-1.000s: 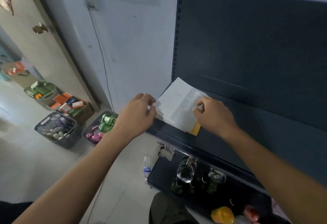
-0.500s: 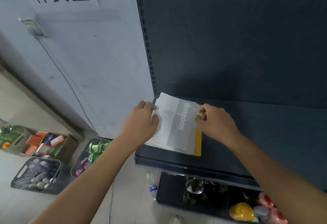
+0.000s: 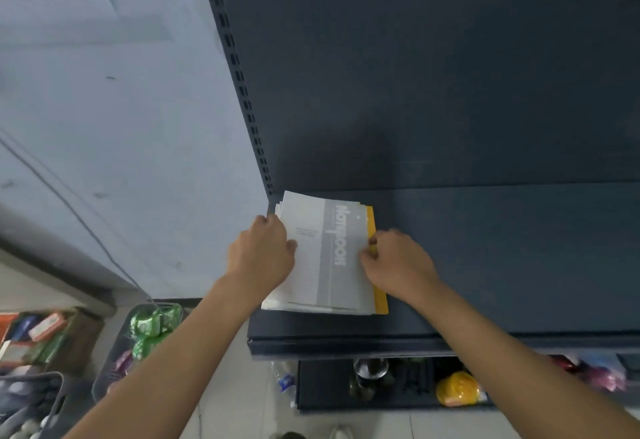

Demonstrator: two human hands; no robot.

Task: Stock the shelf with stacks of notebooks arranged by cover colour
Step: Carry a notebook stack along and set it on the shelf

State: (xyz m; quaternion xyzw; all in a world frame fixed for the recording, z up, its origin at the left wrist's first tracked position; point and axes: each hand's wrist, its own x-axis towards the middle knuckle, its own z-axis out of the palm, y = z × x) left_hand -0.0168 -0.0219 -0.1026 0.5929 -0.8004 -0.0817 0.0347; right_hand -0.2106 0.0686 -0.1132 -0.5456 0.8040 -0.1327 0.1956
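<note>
Grey-and-white paper notebook stack (image 3: 341,286) is lying on dark blue metal shelf (image 3: 502,265); left hand (image 3: 260,255) and right hand (image 3: 398,262) are gripping its opposite side edges.

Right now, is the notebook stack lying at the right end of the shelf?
No, the notebook stack lies at the left end of the shelf.

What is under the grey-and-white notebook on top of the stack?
A yellow cover sticks out along its right edge; white edges show at its far-left corner. The rest of the stack is covered.
</note>
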